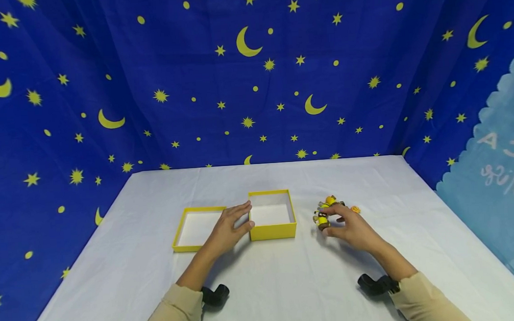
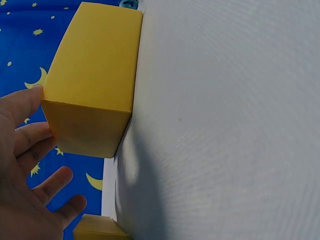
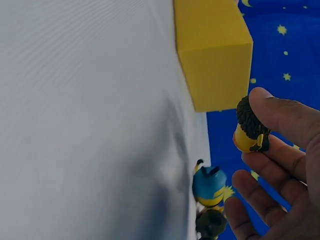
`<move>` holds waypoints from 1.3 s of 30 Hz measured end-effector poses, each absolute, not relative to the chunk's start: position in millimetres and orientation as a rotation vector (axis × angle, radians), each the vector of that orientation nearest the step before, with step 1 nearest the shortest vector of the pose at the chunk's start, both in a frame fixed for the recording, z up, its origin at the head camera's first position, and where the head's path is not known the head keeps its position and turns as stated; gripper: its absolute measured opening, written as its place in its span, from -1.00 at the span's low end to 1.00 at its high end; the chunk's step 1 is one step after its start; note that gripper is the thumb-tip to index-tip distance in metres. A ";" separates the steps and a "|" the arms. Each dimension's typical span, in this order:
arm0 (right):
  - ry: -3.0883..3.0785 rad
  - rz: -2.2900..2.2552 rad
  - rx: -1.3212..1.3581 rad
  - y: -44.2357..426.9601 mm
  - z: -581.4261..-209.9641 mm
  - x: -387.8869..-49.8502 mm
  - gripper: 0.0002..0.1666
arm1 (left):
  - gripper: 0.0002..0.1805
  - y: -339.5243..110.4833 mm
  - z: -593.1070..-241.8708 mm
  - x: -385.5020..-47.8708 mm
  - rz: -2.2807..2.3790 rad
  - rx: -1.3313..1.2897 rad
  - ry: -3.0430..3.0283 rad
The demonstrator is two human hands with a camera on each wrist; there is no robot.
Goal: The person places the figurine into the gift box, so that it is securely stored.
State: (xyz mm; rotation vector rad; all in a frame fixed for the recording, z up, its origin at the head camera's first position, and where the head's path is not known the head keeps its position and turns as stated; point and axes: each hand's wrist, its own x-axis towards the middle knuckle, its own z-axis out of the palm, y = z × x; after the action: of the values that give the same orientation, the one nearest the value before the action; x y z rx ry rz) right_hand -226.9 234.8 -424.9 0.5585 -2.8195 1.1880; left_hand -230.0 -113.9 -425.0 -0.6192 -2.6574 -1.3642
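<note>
A yellow box with a white inside (image 1: 273,232) stands open at mid-table; my left hand (image 1: 228,231) touches its left side with fingertips and thumb. In the left wrist view the hand (image 2: 30,165) has its fingers spread, some at the edge of the box (image 2: 90,60). To the right of the box, my right hand (image 1: 354,228) holds a small yellow figure (image 1: 322,219). The right wrist view shows the right hand (image 3: 285,165) pinching this figure (image 3: 246,137), dark and textured on one side, between thumb and fingers.
The shallow yellow-rimmed lid (image 1: 181,229) lies left of the box, partly behind the left hand. More small figures (image 1: 331,200) are grouped behind the right hand, with an orange piece (image 1: 355,209) beside them. A blue and yellow figure (image 3: 209,186) shows below the right hand's grip.
</note>
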 end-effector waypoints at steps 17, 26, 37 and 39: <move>-2.733 1.304 0.617 206.8 -404.1 -231.0 -0.38 | -0.45 -113.9 -423.5 -229.4 -1.395 -0.612 -2.673; -2.720 1.333 0.676 186.8 -396.4 -235.1 -0.36 | -0.45 -114.3 -422.6 -229.5 -1.400 -0.626 -2.675; -2.689 1.341 0.731 165.4 -390.1 -242.5 -0.37 | -0.45 -114.7 -423.2 -230.7 -1.377 -0.630 -2.693; -2.685 1.347 0.744 161.7 -388.5 -243.6 -0.37 | -0.45 -114.9 -422.7 -230.3 -1.382 -0.633 -2.694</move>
State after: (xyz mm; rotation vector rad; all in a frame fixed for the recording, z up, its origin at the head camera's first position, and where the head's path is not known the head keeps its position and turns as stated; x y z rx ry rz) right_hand -243.6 161.7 -388.5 0.7440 -2.6852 1.3469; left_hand -230.3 -114.9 -422.7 -0.6329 -2.6942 -1.3824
